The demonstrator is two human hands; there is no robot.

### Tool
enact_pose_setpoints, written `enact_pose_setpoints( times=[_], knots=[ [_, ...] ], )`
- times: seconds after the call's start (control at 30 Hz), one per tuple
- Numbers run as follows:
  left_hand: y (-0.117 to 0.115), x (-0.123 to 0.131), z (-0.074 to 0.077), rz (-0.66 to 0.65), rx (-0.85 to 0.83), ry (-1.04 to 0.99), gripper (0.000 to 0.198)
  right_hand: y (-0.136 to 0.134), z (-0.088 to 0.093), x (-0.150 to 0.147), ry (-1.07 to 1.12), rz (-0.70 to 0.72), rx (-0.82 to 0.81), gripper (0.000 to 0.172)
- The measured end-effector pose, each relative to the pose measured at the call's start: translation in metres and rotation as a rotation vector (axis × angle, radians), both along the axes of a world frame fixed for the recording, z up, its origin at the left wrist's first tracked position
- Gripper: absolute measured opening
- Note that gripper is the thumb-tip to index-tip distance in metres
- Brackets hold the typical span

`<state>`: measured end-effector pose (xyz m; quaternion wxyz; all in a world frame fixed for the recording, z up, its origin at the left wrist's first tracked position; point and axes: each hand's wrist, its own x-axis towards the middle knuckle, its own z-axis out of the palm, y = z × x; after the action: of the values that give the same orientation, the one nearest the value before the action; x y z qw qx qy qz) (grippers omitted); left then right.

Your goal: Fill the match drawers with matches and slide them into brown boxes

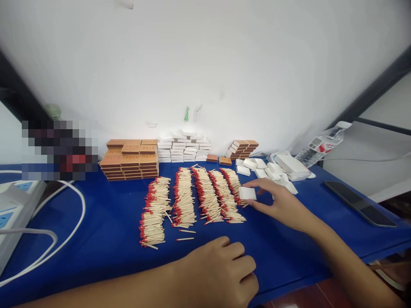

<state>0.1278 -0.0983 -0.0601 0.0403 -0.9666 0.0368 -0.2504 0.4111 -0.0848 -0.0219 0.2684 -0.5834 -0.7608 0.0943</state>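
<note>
Between the thumb and fingers of my right hand (pixel 282 207) is a small white matchbox tray (pixel 247 193), held at the right-hand row of matches (pixel 229 179). My left hand (pixel 221 271) lies near the table's front edge with its fingers curled in; whatever it may hold is hidden. Several rows of red-tipped matches (pixel 183 196) run side by side on the blue table (pixel 112 239). Two loose matches (pixel 186 238) lie in front of them. More white trays (pixel 274 169) sit in a loose heap just beyond my right hand.
Orange-brown matchboxes (pixel 128 160) are stacked at the back left, beside piled white boxes (pixel 183 149). A smaller matchbox stack (pixel 242 147) stands further right. A plastic bottle (pixel 323 145) leans at the wall, with a phone (pixel 359 203) nearer. White cables (pixel 81 214) loop at left by a power strip (pixel 19 205).
</note>
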Motion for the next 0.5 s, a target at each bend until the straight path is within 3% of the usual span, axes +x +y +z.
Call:
enact_pose_setpoints(
  times=[0.17, 0.37, 0.5],
  knots=[
    [0.0, 0.0, -0.001, -0.007, -0.01, -0.018, 0.01, -0.002, 0.005, 0.007, 0.047, -0.081, -0.041, 0.04],
    [0.0, 0.0, -0.002, 0.007, 0.018, -0.046, 0.012, -0.038, 0.014, 0.017, 0.175, 0.029, -0.406, 0.034],
    [0.0, -0.001, 0.001, -0.012, 0.003, -0.018, 0.011, -0.048, 0.008, 0.013, 0.287, 0.023, -0.485, 0.039]
  ],
)
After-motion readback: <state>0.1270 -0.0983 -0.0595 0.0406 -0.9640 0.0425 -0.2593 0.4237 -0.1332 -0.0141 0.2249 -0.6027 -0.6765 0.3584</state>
